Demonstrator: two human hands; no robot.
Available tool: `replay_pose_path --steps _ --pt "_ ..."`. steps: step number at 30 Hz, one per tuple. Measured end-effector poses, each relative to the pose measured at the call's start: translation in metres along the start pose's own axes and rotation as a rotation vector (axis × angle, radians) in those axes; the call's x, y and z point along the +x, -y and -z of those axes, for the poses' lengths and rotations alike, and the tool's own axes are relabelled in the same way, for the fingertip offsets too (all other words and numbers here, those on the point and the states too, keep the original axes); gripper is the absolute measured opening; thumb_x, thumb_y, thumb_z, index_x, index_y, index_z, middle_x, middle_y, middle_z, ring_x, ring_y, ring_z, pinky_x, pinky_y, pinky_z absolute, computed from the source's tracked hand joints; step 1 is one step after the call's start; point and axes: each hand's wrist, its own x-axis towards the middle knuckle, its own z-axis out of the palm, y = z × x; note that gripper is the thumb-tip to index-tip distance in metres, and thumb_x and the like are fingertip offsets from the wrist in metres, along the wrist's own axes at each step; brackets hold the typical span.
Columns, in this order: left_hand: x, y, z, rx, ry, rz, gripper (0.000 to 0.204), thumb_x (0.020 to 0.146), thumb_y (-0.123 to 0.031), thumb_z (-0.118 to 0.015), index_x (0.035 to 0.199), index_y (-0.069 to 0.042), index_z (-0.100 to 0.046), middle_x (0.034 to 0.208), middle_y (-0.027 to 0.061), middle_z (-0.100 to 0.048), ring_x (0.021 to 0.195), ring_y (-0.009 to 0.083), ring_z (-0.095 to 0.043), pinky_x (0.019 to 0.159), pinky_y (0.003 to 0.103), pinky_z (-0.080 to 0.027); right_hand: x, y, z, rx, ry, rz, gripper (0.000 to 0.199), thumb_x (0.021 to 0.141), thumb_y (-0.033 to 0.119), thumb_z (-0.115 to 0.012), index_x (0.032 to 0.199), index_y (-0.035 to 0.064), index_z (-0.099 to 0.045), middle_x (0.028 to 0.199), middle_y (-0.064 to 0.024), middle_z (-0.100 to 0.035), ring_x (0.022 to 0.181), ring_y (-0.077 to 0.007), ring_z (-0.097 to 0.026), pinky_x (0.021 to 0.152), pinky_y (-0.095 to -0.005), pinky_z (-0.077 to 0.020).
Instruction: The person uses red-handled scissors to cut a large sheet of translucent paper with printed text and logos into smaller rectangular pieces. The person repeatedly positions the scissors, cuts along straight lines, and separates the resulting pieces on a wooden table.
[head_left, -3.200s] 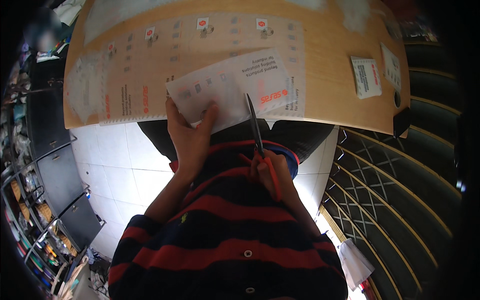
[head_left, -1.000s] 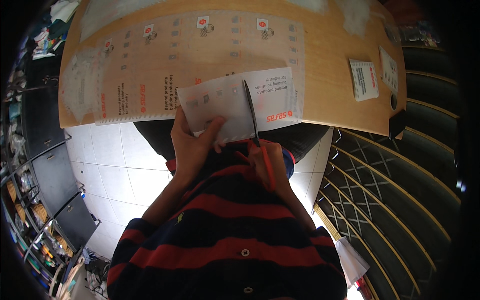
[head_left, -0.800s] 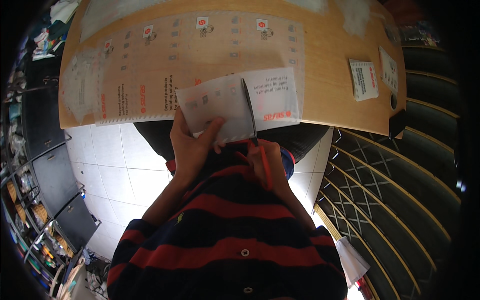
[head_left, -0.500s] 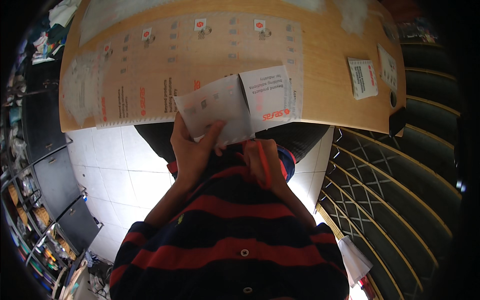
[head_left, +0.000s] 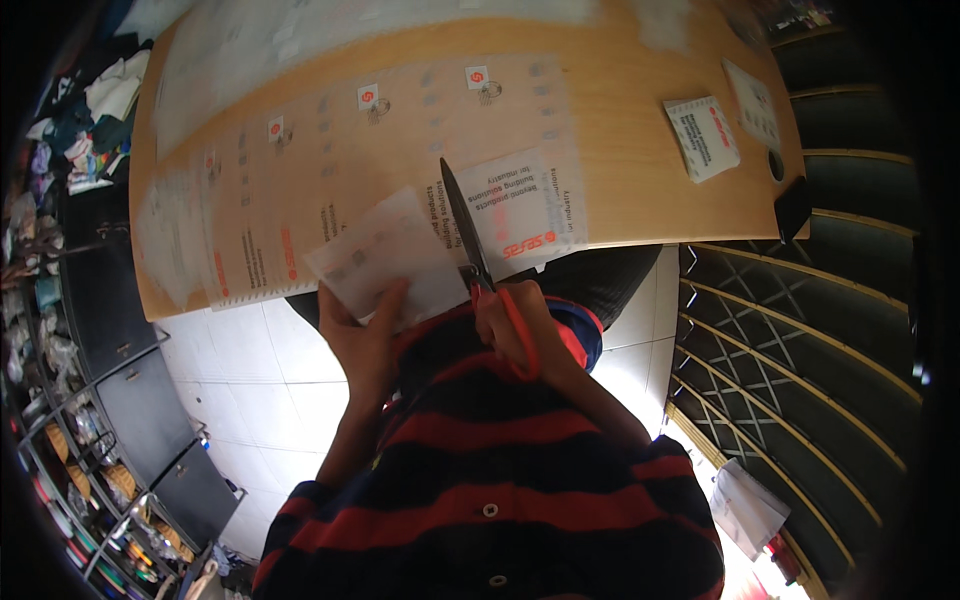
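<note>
My left hand (head_left: 365, 335) grips the near edge of a loose white printed sheet (head_left: 385, 258) and holds it tilted above the front edge of the wooden table (head_left: 640, 160). My right hand (head_left: 515, 325) holds scissors (head_left: 468, 235) with red handles. The dark blades point away from me, between the held sheet and a separated piece of the same paper (head_left: 515, 215) that lies on the table to the right.
A large printed sheet with small stickers (head_left: 370, 150) covers the table's left and middle. Two small printed cards (head_left: 703, 137) lie at the far right. Cluttered shelves (head_left: 70, 420) stand at my left, a metal grille (head_left: 830, 370) at my right, white floor tiles below.
The scissors have run through the sheet; its right part now lies separate on the table. My left hand has swung the remaining piece to the left.
</note>
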Motion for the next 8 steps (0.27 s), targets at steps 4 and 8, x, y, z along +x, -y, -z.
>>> replay_pose_path --steps 4,8 --pt "0.003 -0.015 -0.001 -0.060 0.074 0.020 0.055 0.081 -0.004 -0.076 0.127 0.003 -0.047 0.116 0.0154 -0.062 0.104 0.0217 -0.063 0.089 0.032 -0.052 -0.016 0.017 0.011 0.110 0.076 -0.156 0.025 0.087 0.024 -0.068 0.085 -0.0006 -0.065 0.067 -0.0104 -0.067 0.059 -0.0263 -0.066 0.061 -0.0363 -0.0533" --pt "0.007 -0.018 -0.018 0.130 0.258 -0.180 0.073 0.078 -0.010 -0.081 0.139 -0.001 -0.042 0.123 0.0149 -0.059 0.116 0.0234 -0.056 0.100 0.038 -0.046 -0.038 0.017 0.017 0.480 -0.022 -0.259 0.030 0.086 0.034 -0.073 0.087 0.0043 -0.069 0.072 -0.0072 -0.071 0.065 -0.0251 -0.069 0.061 -0.0332 -0.0551"
